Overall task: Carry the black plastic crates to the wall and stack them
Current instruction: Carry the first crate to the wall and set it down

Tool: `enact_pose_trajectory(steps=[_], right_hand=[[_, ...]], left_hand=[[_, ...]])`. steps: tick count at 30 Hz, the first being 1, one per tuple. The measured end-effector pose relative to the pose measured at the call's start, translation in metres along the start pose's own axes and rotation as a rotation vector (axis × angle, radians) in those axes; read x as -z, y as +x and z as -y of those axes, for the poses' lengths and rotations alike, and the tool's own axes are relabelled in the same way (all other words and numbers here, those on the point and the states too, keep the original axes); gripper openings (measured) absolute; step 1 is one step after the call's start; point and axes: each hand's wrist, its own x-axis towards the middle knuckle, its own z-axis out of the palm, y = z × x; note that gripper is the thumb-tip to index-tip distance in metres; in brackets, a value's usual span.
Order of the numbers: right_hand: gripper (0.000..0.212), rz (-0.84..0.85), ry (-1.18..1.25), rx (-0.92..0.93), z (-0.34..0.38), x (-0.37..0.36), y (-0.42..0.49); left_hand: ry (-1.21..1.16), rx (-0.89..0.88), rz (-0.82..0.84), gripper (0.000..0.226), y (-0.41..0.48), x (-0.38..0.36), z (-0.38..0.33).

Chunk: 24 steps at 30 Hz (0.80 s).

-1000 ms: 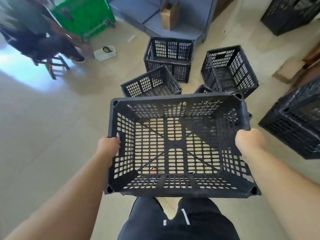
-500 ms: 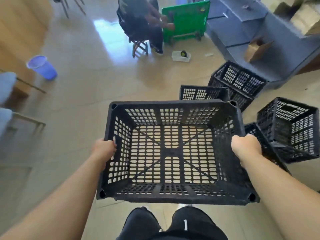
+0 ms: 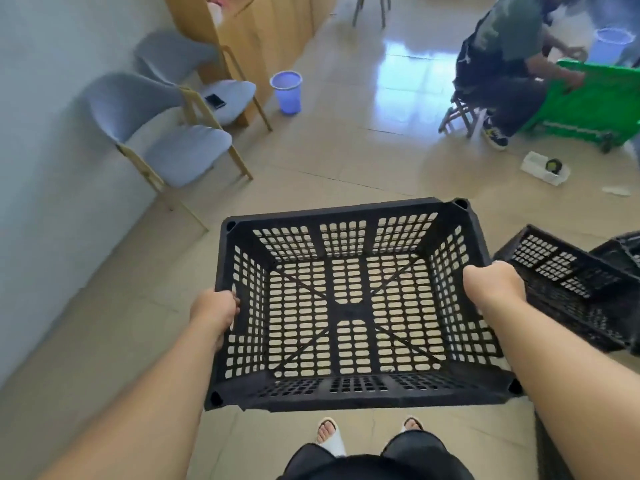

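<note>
Since half a second ago the view has swung left: pale wall (image 3: 52,140) and two grey chairs (image 3: 180,147) now fill the left side, the seated person (image 3: 502,60) has shifted from top centre to top right, and the floor crates have slid toward the right edge.

Item, nearest: feet in white sandals (image 3: 329,436), dark shorts; right foot partly hidden by the crate.

Item: black crate (image 3: 349,306), empty, held level above the tiled floor (image 3: 311,161), open side up. Left hand (image 3: 214,315) clamped on the left wall, fingers through the handle slot. Right hand (image 3: 493,284) clamped over the right rim; its fingers out of sight.

Item: second black crate (image 3: 568,289) on the floor, just right of the right hand, cut off by the frame edge; a further crate behind it, barely visible.

Item: phone (image 3: 215,100) on the farther chair seat.

Item: blue bucket (image 3: 286,91) beside a wooden panel (image 3: 263,32).

Item: white tray (image 3: 545,168), contents unclear.

Item: person on a stool, hands at a green cart (image 3: 595,102), blurred.
</note>
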Motion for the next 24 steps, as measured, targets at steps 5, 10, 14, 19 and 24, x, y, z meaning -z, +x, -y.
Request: enact_pose_trajectory(steps=[5,10,14,19,24], right_hand=[[0.026,0.093,-0.078,0.204,0.08,-0.058,-0.034],[0.023,0.186,-0.157,0.353,0.156,-0.114,-0.057],[0.027,0.298,-0.178,0.469,0.214,-0.16,-0.077],[0.021,0.418,-0.299,0.689,0.282,-0.218,-0.12],[0.024,0.537,-0.399,0.894,0.327,-0.278,-0.194]], left_hand=[[-0.087,0.086,-0.158,0.021,0.019,0.081,0.032],[-0.178,0.201,-0.257,0.028,0.036,0.14,0.06],[-0.255,0.277,-0.356,0.026,0.036,0.177,0.078],[-0.368,0.358,-0.491,0.023,0.028,0.217,0.111],[-0.505,0.484,-0.624,0.024,0.013,0.26,0.161]])
